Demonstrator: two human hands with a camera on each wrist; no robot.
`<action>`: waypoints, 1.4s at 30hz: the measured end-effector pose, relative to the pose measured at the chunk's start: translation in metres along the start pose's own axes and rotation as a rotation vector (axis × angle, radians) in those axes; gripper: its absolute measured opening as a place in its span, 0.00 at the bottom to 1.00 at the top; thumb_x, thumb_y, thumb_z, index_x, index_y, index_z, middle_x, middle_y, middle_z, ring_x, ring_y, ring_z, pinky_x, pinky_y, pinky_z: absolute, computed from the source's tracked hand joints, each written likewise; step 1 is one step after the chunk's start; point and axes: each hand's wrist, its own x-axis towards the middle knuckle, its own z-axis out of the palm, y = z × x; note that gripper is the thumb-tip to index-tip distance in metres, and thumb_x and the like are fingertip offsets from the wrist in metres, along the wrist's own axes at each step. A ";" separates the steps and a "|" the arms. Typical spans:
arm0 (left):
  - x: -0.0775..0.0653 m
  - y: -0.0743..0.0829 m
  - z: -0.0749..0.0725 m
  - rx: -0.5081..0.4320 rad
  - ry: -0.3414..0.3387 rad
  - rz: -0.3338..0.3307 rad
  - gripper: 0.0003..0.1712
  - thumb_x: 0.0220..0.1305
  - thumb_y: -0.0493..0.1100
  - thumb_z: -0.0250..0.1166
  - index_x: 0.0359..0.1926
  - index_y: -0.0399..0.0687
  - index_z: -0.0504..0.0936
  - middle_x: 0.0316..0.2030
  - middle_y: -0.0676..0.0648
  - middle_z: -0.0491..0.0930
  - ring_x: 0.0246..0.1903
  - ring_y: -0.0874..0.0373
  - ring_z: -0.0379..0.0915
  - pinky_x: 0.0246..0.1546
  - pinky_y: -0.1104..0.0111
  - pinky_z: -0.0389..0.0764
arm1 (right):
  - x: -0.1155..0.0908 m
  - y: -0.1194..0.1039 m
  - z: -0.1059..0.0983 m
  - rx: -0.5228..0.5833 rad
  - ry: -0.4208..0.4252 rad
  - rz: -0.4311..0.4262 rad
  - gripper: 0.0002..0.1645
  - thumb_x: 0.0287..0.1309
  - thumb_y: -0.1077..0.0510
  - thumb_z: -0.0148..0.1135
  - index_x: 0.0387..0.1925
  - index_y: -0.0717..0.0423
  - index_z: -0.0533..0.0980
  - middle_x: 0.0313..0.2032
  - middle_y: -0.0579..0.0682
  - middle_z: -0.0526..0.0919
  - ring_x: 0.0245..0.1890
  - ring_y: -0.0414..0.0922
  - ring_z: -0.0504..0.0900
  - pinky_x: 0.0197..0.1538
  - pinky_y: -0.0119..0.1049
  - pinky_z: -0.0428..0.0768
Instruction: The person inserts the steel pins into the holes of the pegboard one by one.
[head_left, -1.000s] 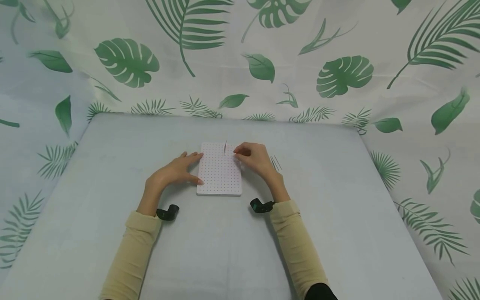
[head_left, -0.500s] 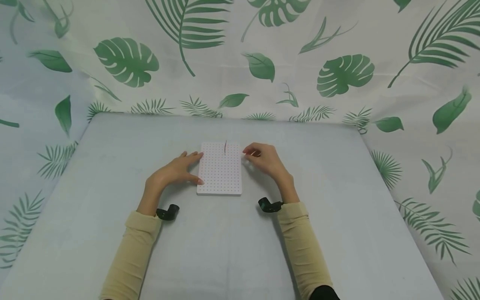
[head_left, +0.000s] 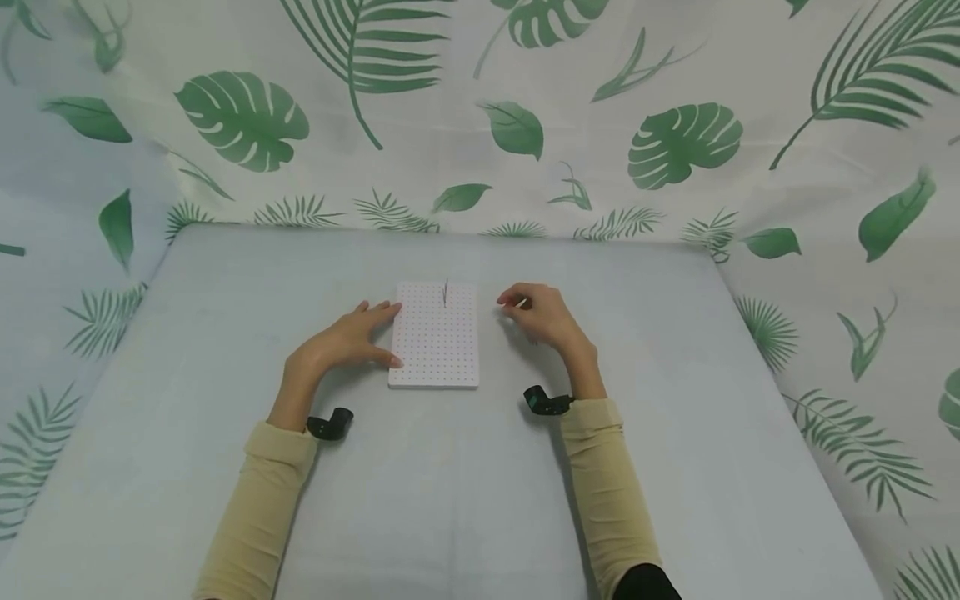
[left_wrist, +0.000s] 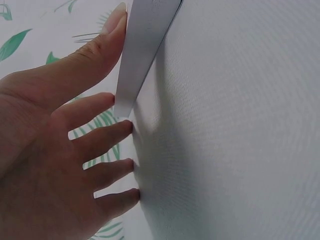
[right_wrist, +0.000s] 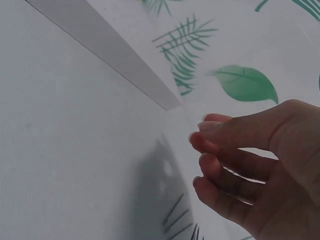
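A white board (head_left: 435,350) with rows of small holes lies flat on the table. Two thin dark pins (head_left: 446,293) stand upright near its far edge. My left hand (head_left: 345,337) spreads along the board's left side, the thumb (left_wrist: 114,27) and index fingertip at its edge, other fingertips down on the table. My right hand (head_left: 543,315) hovers just right of the board, fingers loosely bent and thumb close to the index finger. Nothing shows between those fingertips in the right wrist view. Several loose thin pins (right_wrist: 173,209) lie on the table beneath this hand, hidden from the head view.
A white cloth (head_left: 450,483) covers the table. Behind it hangs a white curtain (head_left: 585,133) printed with green leaves. A black wrist camera (head_left: 330,425) juts from the left wrist, and another black camera (head_left: 547,402) from the right.
My right hand has drawn away from the board's right edge, moving right over the loose pins and covering them from the head view. My left hand stays at the board; the head view shifts slightly.
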 end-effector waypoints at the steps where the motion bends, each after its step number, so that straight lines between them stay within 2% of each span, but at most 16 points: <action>1: 0.000 0.000 0.000 -0.002 0.001 0.000 0.57 0.59 0.51 0.76 0.82 0.47 0.53 0.82 0.39 0.47 0.81 0.35 0.30 0.78 0.36 0.41 | 0.000 0.001 -0.001 -0.003 -0.003 -0.001 0.11 0.69 0.58 0.63 0.50 0.54 0.84 0.48 0.54 0.87 0.44 0.51 0.85 0.38 0.39 0.83; 7: 0.000 -0.001 -0.001 -0.012 -0.007 0.012 0.56 0.60 0.49 0.76 0.81 0.47 0.54 0.81 0.38 0.47 0.81 0.35 0.30 0.78 0.36 0.40 | -0.002 0.010 -0.008 -0.020 -0.029 0.006 0.12 0.69 0.58 0.62 0.50 0.56 0.85 0.48 0.56 0.87 0.45 0.52 0.85 0.47 0.45 0.83; 16: 0.000 -0.004 0.000 -0.023 -0.006 0.024 0.57 0.60 0.49 0.76 0.81 0.46 0.53 0.81 0.37 0.47 0.81 0.34 0.30 0.78 0.36 0.41 | -0.007 0.020 -0.019 -0.017 -0.080 0.037 0.13 0.69 0.56 0.62 0.50 0.54 0.84 0.49 0.55 0.86 0.42 0.51 0.83 0.38 0.39 0.80; 22: 0.002 -0.003 0.001 -0.006 0.002 0.030 0.57 0.60 0.50 0.76 0.81 0.45 0.53 0.81 0.37 0.47 0.81 0.34 0.30 0.77 0.36 0.41 | -0.012 0.024 -0.027 -0.018 -0.112 0.045 0.13 0.68 0.58 0.63 0.51 0.55 0.83 0.48 0.55 0.85 0.45 0.53 0.82 0.42 0.39 0.79; 27: 0.002 -0.003 0.001 0.003 0.002 0.024 0.57 0.60 0.50 0.76 0.81 0.45 0.53 0.81 0.37 0.47 0.81 0.34 0.30 0.78 0.36 0.42 | -0.015 0.028 -0.028 0.030 -0.143 0.089 0.15 0.66 0.59 0.65 0.54 0.55 0.82 0.46 0.54 0.83 0.45 0.51 0.81 0.43 0.39 0.78; 32: 0.002 -0.002 0.002 0.004 -0.002 0.024 0.57 0.60 0.50 0.76 0.81 0.45 0.53 0.81 0.37 0.47 0.81 0.34 0.30 0.78 0.36 0.41 | -0.016 0.031 -0.028 0.071 -0.168 0.086 0.19 0.63 0.61 0.68 0.56 0.56 0.81 0.45 0.55 0.82 0.42 0.49 0.81 0.44 0.38 0.78; 42: 0.001 -0.002 0.001 0.019 -0.006 0.036 0.56 0.61 0.50 0.75 0.81 0.43 0.53 0.81 0.36 0.47 0.81 0.33 0.31 0.78 0.36 0.41 | -0.017 0.039 -0.030 0.069 -0.206 0.083 0.27 0.57 0.61 0.73 0.60 0.52 0.79 0.46 0.55 0.79 0.45 0.51 0.77 0.54 0.46 0.73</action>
